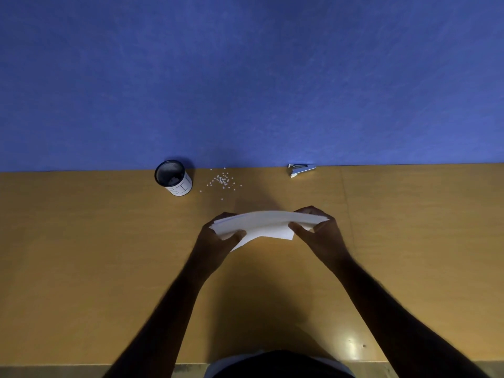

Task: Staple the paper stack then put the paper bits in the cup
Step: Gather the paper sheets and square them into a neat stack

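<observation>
A white paper stack is lifted above the middle of the wooden desk, bowed upward. My left hand grips its left end and my right hand grips its right end, thumbs on the near side. Small white paper bits lie scattered on the desk near the back edge. Left of them stands a black mesh cup with a white label, a few bits inside. A silver stapler lies at the back edge to the right.
The wooden desk meets a blue partition wall along its far side. The desk's near edge runs along the bottom of the view, by my body.
</observation>
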The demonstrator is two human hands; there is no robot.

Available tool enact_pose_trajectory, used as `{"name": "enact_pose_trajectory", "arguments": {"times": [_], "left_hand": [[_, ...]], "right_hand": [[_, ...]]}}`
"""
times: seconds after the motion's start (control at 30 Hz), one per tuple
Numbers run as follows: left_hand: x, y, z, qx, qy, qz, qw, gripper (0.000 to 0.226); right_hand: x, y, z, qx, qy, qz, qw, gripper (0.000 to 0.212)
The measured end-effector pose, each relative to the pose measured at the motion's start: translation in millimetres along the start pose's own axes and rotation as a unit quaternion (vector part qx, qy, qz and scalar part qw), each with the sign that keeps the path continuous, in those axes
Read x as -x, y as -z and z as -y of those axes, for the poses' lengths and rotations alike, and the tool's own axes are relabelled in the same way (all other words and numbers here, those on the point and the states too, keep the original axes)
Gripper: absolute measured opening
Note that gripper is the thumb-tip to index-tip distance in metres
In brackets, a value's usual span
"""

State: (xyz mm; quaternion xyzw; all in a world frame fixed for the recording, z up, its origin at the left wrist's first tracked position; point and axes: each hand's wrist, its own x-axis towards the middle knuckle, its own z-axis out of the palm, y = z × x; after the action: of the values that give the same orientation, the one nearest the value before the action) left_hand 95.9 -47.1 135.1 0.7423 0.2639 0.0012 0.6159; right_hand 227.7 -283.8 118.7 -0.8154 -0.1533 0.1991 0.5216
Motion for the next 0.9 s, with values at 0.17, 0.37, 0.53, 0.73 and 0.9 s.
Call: {"name": "enact_pose_trajectory", "arguments": {"times": [0.17,0.37,0.53,0.73,0.9], "left_hand": [[-2.5,2.0,5.2,-0.004,0.027,0.01,1.0,0.042],[-1.0,-0.3,8.1,0.046,0.049,-0.019,0.998,0.035],[-0.1,-1.9,1.2,0.071,0.038,-0.041,0.996,0.04],[-1.3,1.3,-0.4,-0.002,-0.006,0.01,1.0,0.034],[3.1,-3.2,-1.0,-0.012,0.0,0.027,1.0,0.031]], "right_hand": [[0.1,-7.2,-4.0,-0.075,-0.029,0.006,0.997,0.027],[-1.6,-11.2,-0.7,-0.051,-0.033,0.022,0.998,0.025],[-0.6,-5.0,4.8,-0.079,-0.042,0.0,0.996,0.04],[0.5,1.7,6.0,-0.037,-0.037,-0.009,0.999,0.041],[3.6,2.9,10.0,-0.05,-0.028,0.008,0.998,0.031]]}}
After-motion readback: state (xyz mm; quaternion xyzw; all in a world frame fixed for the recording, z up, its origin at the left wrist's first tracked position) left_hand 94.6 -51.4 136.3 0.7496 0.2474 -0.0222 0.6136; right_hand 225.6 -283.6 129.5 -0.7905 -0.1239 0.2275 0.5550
